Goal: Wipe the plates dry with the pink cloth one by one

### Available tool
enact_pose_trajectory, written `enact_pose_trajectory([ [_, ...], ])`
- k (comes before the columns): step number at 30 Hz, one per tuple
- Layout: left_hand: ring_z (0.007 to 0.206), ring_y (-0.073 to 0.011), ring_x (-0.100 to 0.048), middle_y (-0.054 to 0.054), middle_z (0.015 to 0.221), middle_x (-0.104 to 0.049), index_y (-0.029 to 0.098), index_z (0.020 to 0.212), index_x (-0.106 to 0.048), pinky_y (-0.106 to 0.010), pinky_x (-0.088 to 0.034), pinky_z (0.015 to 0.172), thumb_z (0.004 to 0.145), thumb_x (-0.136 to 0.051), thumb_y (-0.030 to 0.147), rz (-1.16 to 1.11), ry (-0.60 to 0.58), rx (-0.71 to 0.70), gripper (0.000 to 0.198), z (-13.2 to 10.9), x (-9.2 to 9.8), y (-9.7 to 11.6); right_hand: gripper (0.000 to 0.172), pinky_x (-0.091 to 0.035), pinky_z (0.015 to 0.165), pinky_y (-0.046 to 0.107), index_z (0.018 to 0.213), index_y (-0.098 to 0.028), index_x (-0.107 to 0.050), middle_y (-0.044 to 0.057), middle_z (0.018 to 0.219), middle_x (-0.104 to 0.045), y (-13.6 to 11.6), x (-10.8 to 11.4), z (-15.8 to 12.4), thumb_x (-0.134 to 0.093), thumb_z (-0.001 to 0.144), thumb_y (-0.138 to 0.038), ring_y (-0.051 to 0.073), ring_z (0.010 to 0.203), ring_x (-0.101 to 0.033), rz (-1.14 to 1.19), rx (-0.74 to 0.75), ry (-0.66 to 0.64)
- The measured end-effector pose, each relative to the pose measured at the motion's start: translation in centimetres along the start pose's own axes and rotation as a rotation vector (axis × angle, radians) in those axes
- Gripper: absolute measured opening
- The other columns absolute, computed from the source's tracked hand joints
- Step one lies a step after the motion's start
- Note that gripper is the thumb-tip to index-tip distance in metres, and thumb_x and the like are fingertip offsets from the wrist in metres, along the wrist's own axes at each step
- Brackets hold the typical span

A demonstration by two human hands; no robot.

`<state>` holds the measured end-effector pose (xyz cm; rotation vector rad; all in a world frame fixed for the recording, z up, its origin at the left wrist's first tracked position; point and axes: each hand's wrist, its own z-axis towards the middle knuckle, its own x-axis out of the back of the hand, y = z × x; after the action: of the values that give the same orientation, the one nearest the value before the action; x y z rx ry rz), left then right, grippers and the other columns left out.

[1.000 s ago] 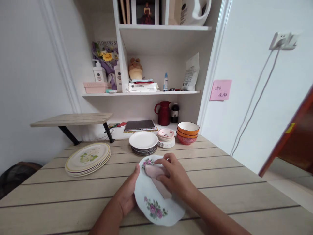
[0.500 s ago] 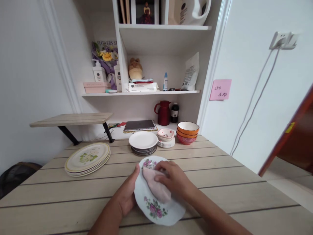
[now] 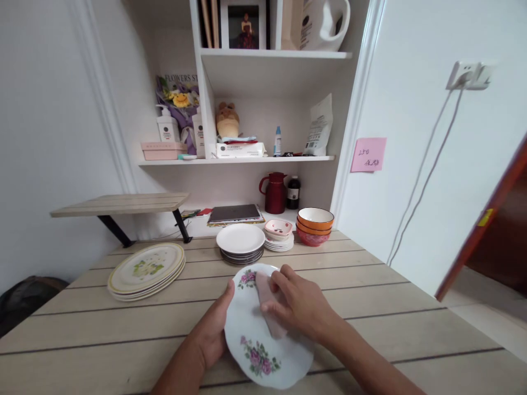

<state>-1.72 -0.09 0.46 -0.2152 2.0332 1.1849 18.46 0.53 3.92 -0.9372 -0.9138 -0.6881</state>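
Observation:
A white plate with pink rose prints (image 3: pixel 255 351) is tilted up over the near edge of the wooden table (image 3: pixel 391 307). My left hand (image 3: pixel 214 329) grips its left rim, thumb over the edge. My right hand (image 3: pixel 298 304) presses a pale pink cloth (image 3: pixel 269 310) flat against the plate's face, fingers closed on the cloth.
On the table stand a stack of cream plates with green motifs (image 3: pixel 146 269) at left, a stack of white and grey plates (image 3: pixel 241 244), small dishes (image 3: pixel 279 233) and orange bowls (image 3: pixel 315 225) at the back. Behind are shelves, a red jug (image 3: pixel 275 192) and a closed laptop (image 3: pixel 234 213). A small raised wooden shelf (image 3: pixel 119 204) juts out at left.
My right hand has slid the cloth across the plate's upper face, and the cloth has bunched narrower. The view has dipped slightly downward. My left hand keeps its hold on the rim.

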Motion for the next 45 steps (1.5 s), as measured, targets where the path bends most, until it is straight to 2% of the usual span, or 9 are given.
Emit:
enact_pose_trajectory([
  [3,0.108,-0.0299,-0.063,-0.015,0.117,-0.067,0.013,0.136,-0.046,-0.039,-0.040,0.098,0.084,-0.050,0.057,0.000,0.020,0.014,0.069,0.1,0.1,0.0,0.043,-0.035,0.064,0.029,0.100,-0.024,-0.053,0.006,0.104,-0.055,0.5,-0.8,0.1,-0.070,0.066,-0.045,0.024,0.086,-0.056,-0.073,-0.053,-0.055],
  [8,0.107,-0.0287,-0.064,-0.015,0.115,-0.068,0.012,0.135,-0.047,-0.037,-0.040,0.098,0.083,-0.051,0.057,0.007,0.069,0.010,0.069,0.1,0.0,0.0,0.034,-0.036,0.068,0.029,0.103,-0.021,-0.050,0.009,0.101,-0.062,1.2,-1.4,0.5,-0.050,0.071,-0.010,0.023,0.088,-0.058,0.039,-0.118,0.001],
  [14,0.103,-0.0292,-0.065,-0.015,0.112,-0.070,0.012,0.133,-0.049,-0.038,-0.042,0.095,0.083,-0.054,0.054,0.018,0.109,-0.016,0.065,-0.1,-0.4,-0.1,0.017,-0.037,0.055,0.024,0.099,-0.022,-0.050,0.000,0.075,-0.065,0.8,-1.1,0.7,-0.042,0.084,-0.021,0.015,0.063,-0.057,0.327,-0.125,-0.018],
  [18,0.102,-0.0292,-0.066,-0.015,0.111,-0.070,0.011,0.131,-0.050,-0.038,-0.043,0.094,0.084,-0.054,0.053,0.019,0.113,-0.023,0.064,-0.1,-0.3,0.0,0.010,-0.040,0.074,0.031,0.085,-0.021,-0.062,0.005,0.085,-0.064,0.6,-1.4,0.8,-0.054,0.079,-0.024,0.021,0.084,-0.057,0.223,-0.064,0.062],
  [21,0.101,-0.0285,-0.066,-0.015,0.110,-0.070,0.012,0.130,-0.051,-0.037,-0.043,0.093,0.083,-0.055,0.052,0.029,0.137,-0.035,0.062,-0.2,-0.4,0.0,0.018,-0.040,0.081,0.031,0.091,-0.024,-0.069,0.007,0.099,-0.059,0.6,-1.6,0.7,-0.053,0.083,-0.027,0.021,0.092,-0.055,0.180,-0.037,0.097],
  [27,0.097,-0.0281,-0.068,-0.014,0.106,-0.072,0.012,0.128,-0.053,-0.037,-0.044,0.092,0.082,-0.056,0.053,0.051,0.168,-0.022,0.062,-0.2,-0.5,0.0,0.027,-0.040,0.071,0.027,0.100,-0.033,-0.071,0.005,0.095,-0.058,0.5,-1.7,0.5,-0.048,0.089,-0.025,0.020,0.089,-0.056,0.003,0.006,0.088],
  [32,0.095,-0.0285,-0.068,-0.015,0.105,-0.072,0.011,0.128,-0.053,-0.038,-0.044,0.090,0.083,-0.056,0.054,0.046,0.162,-0.036,0.062,-0.1,-0.2,0.0,0.028,-0.039,0.069,0.026,0.104,-0.032,-0.069,0.005,0.093,-0.058,0.4,-1.9,0.5,-0.047,0.089,-0.023,0.020,0.088,-0.055,-0.051,0.056,0.106],
  [40,0.097,-0.0277,-0.068,-0.014,0.107,-0.072,0.013,0.131,-0.050,-0.037,-0.044,0.091,0.085,-0.055,0.050,0.014,0.136,-0.054,0.060,0.2,0.0,-0.2,0.036,-0.041,0.077,0.031,0.101,-0.027,-0.067,0.007,0.100,-0.057,-0.1,-1.4,0.2,-0.034,0.096,-0.040,0.021,0.093,-0.054,-0.035,0.086,0.013],
  [45,0.101,-0.0282,-0.066,-0.015,0.111,-0.070,0.011,0.131,-0.051,-0.036,-0.044,0.091,0.086,-0.053,0.048,0.005,0.080,-0.075,0.057,0.1,0.1,-0.2,0.043,-0.039,0.088,0.040,0.121,-0.026,-0.057,0.010,0.116,-0.054,-0.3,-1.4,0.0,-0.059,0.081,-0.043,0.028,0.102,-0.049,-0.119,0.163,-0.065],
])
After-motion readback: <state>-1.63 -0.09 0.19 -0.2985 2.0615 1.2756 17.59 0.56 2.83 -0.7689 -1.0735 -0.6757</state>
